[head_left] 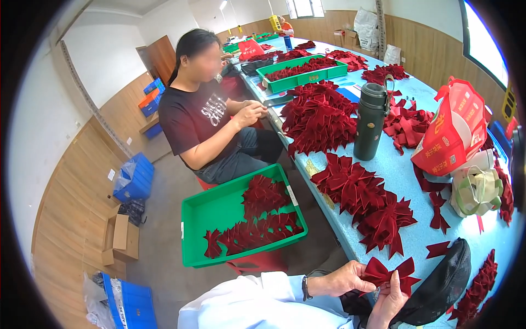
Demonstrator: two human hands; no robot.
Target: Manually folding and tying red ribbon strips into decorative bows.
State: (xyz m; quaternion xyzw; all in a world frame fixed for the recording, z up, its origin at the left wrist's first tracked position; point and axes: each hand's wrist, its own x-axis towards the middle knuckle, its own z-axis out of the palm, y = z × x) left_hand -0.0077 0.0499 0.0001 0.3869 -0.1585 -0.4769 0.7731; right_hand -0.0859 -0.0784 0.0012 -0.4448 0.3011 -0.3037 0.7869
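"What do the hands have on your feed?"

"A dark red bow (377,268), held up at the near edge of the table. The left hand (346,278) pinches its left side between thumb and fingers; the right hand (391,298) grips it from below, thumb on its right half. They're close together on that one bow."

"And around them?"

"I see a heap of matching bows (348,186) just beyond, on the blue table (399,169), and a black mesh bag (441,290) just beside the right hand. A dark green bottle (370,125) stands upright farther up."

"Off the table?"

"A green tray (213,207) on the left, with red bows inside. Past it sits a co-worker (192,112), hands together; what's in them, I can't tell."
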